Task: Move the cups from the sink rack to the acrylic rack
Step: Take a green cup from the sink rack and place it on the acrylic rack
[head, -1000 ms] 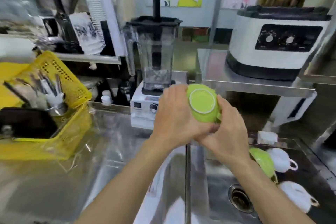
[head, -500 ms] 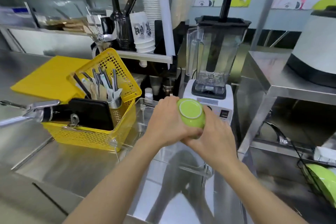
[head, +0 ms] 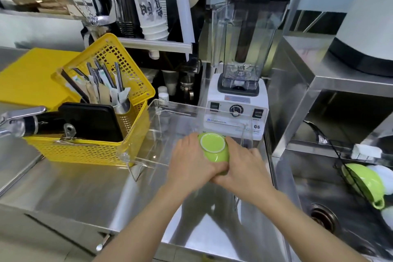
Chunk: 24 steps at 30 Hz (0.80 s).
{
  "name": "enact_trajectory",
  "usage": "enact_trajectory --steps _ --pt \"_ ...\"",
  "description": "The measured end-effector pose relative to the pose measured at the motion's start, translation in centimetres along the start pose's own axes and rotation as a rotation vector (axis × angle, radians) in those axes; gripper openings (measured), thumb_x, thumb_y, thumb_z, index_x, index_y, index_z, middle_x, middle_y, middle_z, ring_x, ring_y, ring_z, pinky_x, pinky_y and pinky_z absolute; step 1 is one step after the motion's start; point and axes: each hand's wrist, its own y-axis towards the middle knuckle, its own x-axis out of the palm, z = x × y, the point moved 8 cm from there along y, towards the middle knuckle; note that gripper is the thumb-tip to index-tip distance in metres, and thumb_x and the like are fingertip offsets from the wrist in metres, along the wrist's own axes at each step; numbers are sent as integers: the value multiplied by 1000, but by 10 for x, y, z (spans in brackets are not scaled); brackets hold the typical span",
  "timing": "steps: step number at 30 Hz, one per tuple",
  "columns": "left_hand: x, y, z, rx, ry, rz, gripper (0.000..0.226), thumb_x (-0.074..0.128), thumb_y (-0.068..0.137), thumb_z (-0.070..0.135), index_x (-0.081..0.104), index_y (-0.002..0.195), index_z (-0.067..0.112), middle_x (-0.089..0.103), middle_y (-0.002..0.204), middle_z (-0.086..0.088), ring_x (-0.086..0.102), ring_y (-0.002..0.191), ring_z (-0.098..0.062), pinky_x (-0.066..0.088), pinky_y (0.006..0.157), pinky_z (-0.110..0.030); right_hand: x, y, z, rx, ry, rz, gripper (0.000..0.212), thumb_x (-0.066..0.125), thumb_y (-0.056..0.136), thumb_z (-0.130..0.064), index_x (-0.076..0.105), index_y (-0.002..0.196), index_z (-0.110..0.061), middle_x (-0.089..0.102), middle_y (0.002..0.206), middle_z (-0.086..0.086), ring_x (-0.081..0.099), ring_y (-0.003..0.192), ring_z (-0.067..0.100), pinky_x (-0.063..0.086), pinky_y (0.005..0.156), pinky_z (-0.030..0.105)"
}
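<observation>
Green cup (head: pixel 214 148), upside down, gripped by my left hand (head: pixel 192 164) and right hand (head: pixel 244 168) above the acrylic rack (head: pixel 176 110) — its clear edges, perhaps misjudged, could knock it loose.

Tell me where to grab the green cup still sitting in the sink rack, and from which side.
Probably grip the green cup across its rounded body, coming from above and the left. It lies tilted in the black wire sink rack with its handle low on the right, near white cups, so the handle looks crowded. Both the left hand and right hand are busy holding another green cup.
</observation>
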Motion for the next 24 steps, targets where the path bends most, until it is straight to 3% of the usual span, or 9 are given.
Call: enact_trajectory --steps 3,7,15,17,19,21,24 --pt "7 3 -2 25 42 -20 60 61 42 66 55 75 16 55 72 -1 56 76 -27 41 62 -35 3 0 2 0 5 -12 94 41 46 -70 39 126 -23 62 107 -7 56 103 18 35 83 37" --pt "3 -1 -2 17 -40 31 56 64 43 60 56 81 20 56 78 1 57 78 -25 46 66 -35 3 -1 0 -9 -4 -35 94 37 46 -68 36 128 -23 60 108 -7 54 105 18 33 85 35" --pt "3 -10 5 61 -101 15 57 60 51 61 52 93 23 55 92 0 55 96 -26 45 83 -38 8 -1 4 -11 22 -44 86 44 50 -65 36 126 -24 58 104 -9 53 104 15 31 87 34" --pt "3 -13 6 38 -111 -11 77 56 49 63 47 114 22 54 113 -5 48 115 -27 38 97 -37 7 -2 4 -20 27 -44 85 44 50 -66 36 124 -25 57 105 -11 53 107 13 30 90 33" --pt "4 -16 5 4 -100 -64 109 56 46 65 26 139 16 38 142 -8 32 133 -25 25 110 -34 5 -2 6 -31 28 -49 88 42 50 -68 34 128 -27 54 115 -12 49 114 11 27 95 33" --pt "1 -16 8 28 -74 -79 118 59 47 67 15 144 16 24 151 -7 20 140 -22 17 115 -34 -1 -3 9 -47 18 -59 92 41 52 -71 29 133 -29 47 129 -10 42 124 11 25 100 33" --pt "-10 -16 22 103 -66 -38 116 48 48 77 16 144 23 16 155 -5 11 143 -19 10 116 -34 -15 -5 20 -36 64 -88 102 39 55 -75 18 142 -28 30 150 -5 28 137 12 18 109 33"
